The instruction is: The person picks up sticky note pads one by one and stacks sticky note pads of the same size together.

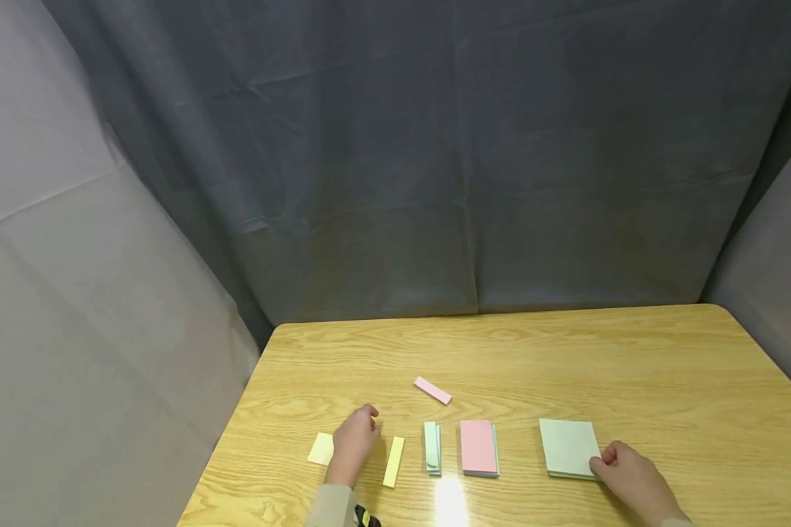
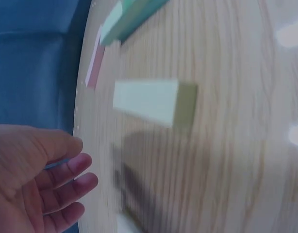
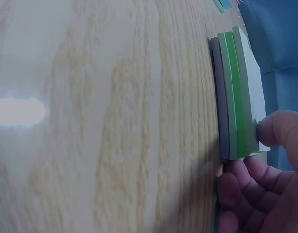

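Note:
My right hand (image 1: 635,479) is at the near right corner of a stack of large square sticky note pads (image 1: 569,446). In the right wrist view its thumb lies on the pale top pad (image 3: 253,85) and its curled fingers meet the stack's side. Green and grey layers show below. My left hand (image 1: 354,443) hovers over the table, fingers loosely bent, holding nothing. It partly hides a small pale yellow square pad (image 1: 320,449). To its right lies a narrow yellow strip pad (image 1: 393,462).
A pink strip pad (image 1: 433,390) lies slantwise farther back. Mid-table are a stack of narrow mint strip pads (image 1: 431,445) and a stack of rectangular pads with pink on top (image 1: 477,446). Dark cloth (image 1: 395,183) hangs behind the wooden table (image 1: 534,366).

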Available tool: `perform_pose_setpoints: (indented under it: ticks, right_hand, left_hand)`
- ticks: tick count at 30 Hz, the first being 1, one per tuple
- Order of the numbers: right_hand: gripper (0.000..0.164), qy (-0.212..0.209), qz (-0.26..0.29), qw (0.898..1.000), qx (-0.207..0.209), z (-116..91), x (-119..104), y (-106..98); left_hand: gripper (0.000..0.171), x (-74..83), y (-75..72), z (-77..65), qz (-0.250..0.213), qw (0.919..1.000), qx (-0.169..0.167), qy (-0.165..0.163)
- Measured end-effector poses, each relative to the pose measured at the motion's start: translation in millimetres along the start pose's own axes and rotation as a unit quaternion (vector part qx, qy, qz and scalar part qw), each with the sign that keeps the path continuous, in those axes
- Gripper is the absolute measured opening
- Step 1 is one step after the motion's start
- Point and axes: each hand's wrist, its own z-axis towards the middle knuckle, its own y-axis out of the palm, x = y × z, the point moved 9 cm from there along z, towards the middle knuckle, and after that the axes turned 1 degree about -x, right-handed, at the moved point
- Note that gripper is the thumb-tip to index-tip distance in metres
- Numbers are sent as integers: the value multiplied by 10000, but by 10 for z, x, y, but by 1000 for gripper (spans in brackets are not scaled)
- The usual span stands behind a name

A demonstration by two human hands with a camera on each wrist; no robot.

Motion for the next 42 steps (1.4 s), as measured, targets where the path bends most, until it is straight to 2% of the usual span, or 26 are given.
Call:
perform_pose_setpoints:
  ticks: [11,22,25,31,37,42]
  right_hand:
    - [30,101,1,9999,-30,21,63,32]
    - [30,55,30,9999,-87,1,27,5]
    - [30,67,52,9999,-129,-13,12,2]
    - [31,68,49,9998,-152,-24,0,8]
    - [30,135,39,9998,-116,-24,29,12]
    - [28,109,27,9999,-14,-10,34,1]
  left_hand:
    - [20,-304,-162,-88,246,9995,-137,156]
    - [32,-698,-261,-234,619,9970,-452,-122]
    - [37,-762,-303,-290,765,9957,-497,-183]
    - [42,-796,-315,-330,920,9946,-475,-31]
    - [41,-783,-192,-322,932,9935,-538,368]
    - [46,-714,-185,-336,991,9921,-381,669]
